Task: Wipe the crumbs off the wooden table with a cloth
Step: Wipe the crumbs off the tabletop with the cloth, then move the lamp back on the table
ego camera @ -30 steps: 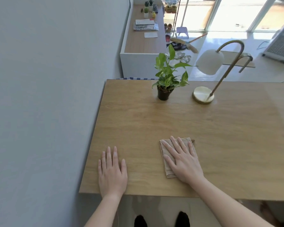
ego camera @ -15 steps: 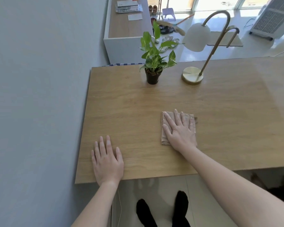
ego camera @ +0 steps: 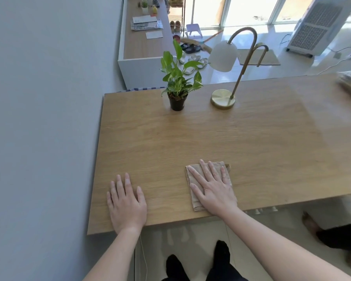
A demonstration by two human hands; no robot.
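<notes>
— Two hands on the counter [ego camera: 211,138], then. What is each doing?
— The left hand [ego camera: 127,203] lies palm down on bare wood near the front left corner. Its fingers are straight and slightly apart, and it holds nothing.
— And the other?
— The right hand [ego camera: 213,189] presses flat on the cloth [ego camera: 195,204], fingers straight and fanned, thumb out to the side. Nothing curls round the fabric; the palm just bears on it.
— Where does the cloth sit?
— It is tan and folded, close to the front edge, to the right of the left hand with bare wood between them. Its left strip and a far corner show past the hand.
— Anything else up there?
— A plant [ego camera: 176,86] in a dark pot and a brass lamp [ego camera: 223,99] stand side by side toward the far edge, well apart from both hands.
</notes>
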